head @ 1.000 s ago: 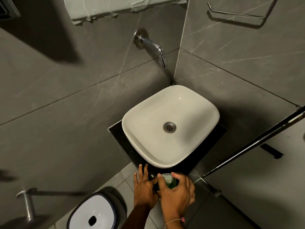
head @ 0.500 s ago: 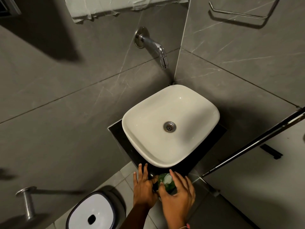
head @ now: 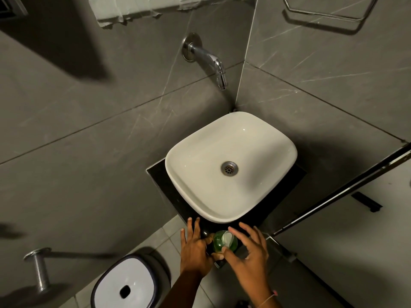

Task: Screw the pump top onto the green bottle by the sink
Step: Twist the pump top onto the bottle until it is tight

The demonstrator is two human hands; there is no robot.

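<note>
A green bottle [head: 222,243] stands on the black counter [head: 160,181] just in front of the white sink [head: 195,192]. A white pump top [head: 227,237] sits on the bottle's neck. My left hand [head: 195,247] is at the bottle's left side, with thumb and forefinger curled around it and the other fingers stretched out flat. My right hand [head: 249,256] hovers to the right of the bottle with its fingers spread apart. Only its thumb tip is near the base of the pump top.
A chrome tap [head: 213,61] juts from the grey tiled wall above the sink. A white-lidded bin [head: 124,283] stands on the floor at lower left, beside a metal roll holder [head: 40,270]. A dark door frame [head: 333,192] runs diagonally at right.
My right hand was wrapped over the pump top; it has opened and pulled back to the right, uncovering the bottle. My left hand has stayed at the bottle.
</note>
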